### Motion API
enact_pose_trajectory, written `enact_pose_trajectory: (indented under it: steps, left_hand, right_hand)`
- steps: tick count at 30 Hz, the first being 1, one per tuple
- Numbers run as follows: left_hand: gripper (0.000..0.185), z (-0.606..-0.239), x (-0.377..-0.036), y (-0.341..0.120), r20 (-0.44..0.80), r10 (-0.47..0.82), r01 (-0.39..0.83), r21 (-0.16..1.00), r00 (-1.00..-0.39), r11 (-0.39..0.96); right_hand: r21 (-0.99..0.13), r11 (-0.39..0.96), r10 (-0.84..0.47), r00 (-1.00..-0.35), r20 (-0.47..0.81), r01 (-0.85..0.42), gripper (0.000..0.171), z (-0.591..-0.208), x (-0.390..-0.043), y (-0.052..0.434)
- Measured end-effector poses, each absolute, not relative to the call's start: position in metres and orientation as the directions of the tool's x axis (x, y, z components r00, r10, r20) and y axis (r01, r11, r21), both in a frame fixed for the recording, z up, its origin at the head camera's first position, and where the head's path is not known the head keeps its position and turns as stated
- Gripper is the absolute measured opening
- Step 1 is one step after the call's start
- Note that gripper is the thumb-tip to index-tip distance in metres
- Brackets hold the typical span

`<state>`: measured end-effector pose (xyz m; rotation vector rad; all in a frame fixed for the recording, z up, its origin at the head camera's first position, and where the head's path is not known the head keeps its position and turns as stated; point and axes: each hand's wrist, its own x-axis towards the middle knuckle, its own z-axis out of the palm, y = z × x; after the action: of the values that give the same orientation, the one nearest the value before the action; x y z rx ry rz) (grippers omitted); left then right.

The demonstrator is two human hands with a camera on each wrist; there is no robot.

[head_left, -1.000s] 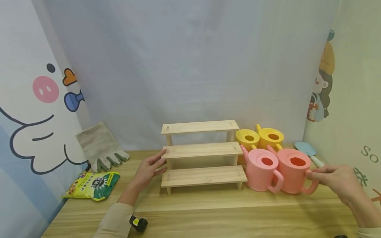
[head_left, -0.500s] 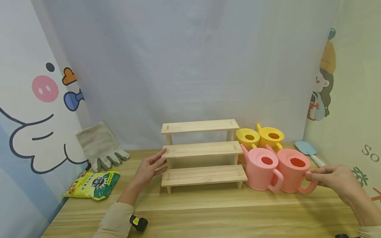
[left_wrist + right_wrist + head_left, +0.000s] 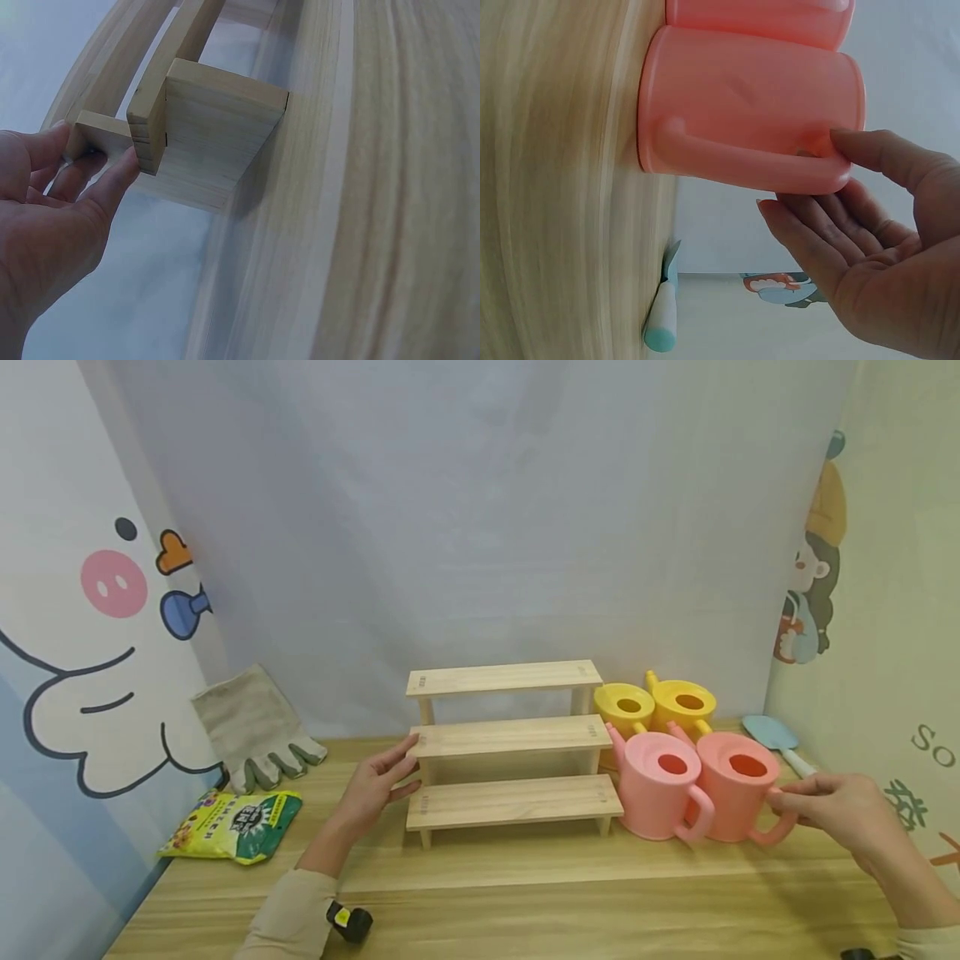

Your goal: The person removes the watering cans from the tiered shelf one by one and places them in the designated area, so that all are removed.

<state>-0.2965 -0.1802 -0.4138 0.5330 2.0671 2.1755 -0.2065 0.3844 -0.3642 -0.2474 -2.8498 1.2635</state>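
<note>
A three-step wooden shelf (image 3: 510,739) stands on the table (image 3: 525,893). My left hand (image 3: 375,785) reaches its left end, straight fingers resting against the end of the middle step (image 3: 101,131) and thumb just under it. To the right stand two pink watering cans. My right hand (image 3: 836,810) is at the handle (image 3: 742,161) of the right pink can (image 3: 738,785). The thumb lies on the handle's top end, and the straight fingers sit just outside it, palm open. The left pink can (image 3: 660,785) touches the right one.
Two yellow watering cans (image 3: 626,706) (image 3: 682,702) stand behind the pink ones. A blue trowel (image 3: 776,739) lies at the far right by the wall. Work gloves (image 3: 255,731) lean at the back left, with a green-and-yellow bag (image 3: 232,827) in front of them. Curtains close in three sides.
My right hand has crept slightly closer onto the pink can's handle. The left hand and the shelf have not moved.
</note>
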Motion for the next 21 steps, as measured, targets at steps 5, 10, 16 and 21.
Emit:
enact_pose_trajectory:
  steps: [5,10,16,21]
  left_hand:
    - [0.048,-0.412,-0.296,-0.182,0.197,0.298,0.185,0.98,-0.934,-0.067]
    - [0.048,-0.413,-0.295,-0.182,0.187,0.298,0.174,0.982,-0.936,-0.068]
    - [0.048,-0.414,-0.295,-0.18,0.186,0.288,0.172,0.982,-0.94,-0.071]
    - [0.047,-0.411,-0.297,-0.178,0.176,0.3,0.165,0.984,-0.938,-0.059]
  right_hand:
    - [-0.713,0.689,0.139,-0.989,-0.044,0.129,0.063,-0.363,-0.21,0.383]
    - [-0.631,0.772,0.106,-0.994,0.008,0.077,0.068,-0.353,-0.206,0.383]
    - [-0.561,0.828,0.143,-0.976,0.164,0.027,0.07,-0.324,-0.193,0.358]
    - [-0.581,0.808,0.106,-0.944,0.313,-0.102,0.055,-0.306,-0.188,0.321]
